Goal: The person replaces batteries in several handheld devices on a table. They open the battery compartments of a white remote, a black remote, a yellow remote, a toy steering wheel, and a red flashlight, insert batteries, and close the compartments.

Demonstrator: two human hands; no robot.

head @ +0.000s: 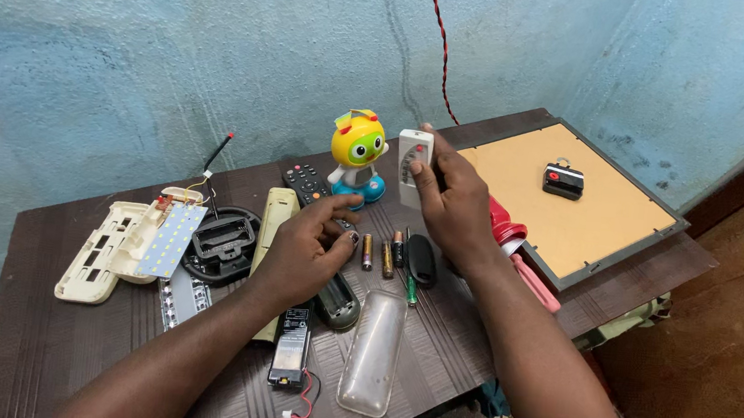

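Observation:
My right hand (453, 203) holds a small white remote (413, 154) upright above the dark table (46, 342). My left hand (306, 244) hovers with fingers spread over a dark remote (339, 300), holding nothing. Between the hands lie three small batteries (382, 253) and a black oval key fob (421, 260). A yellow toy robot on a blue base (357, 156) stands just behind the hands, beside a black remote (304, 181).
A cream remote (277, 214), a black battery pack with red wires (290, 354) and a clear plastic cover (373, 353) lie near me. Left: LED panel (170, 238), cream housing (103, 253), black round frame (224, 243). Right: tan board with black clock module (563, 181), red-pink tool (521, 253).

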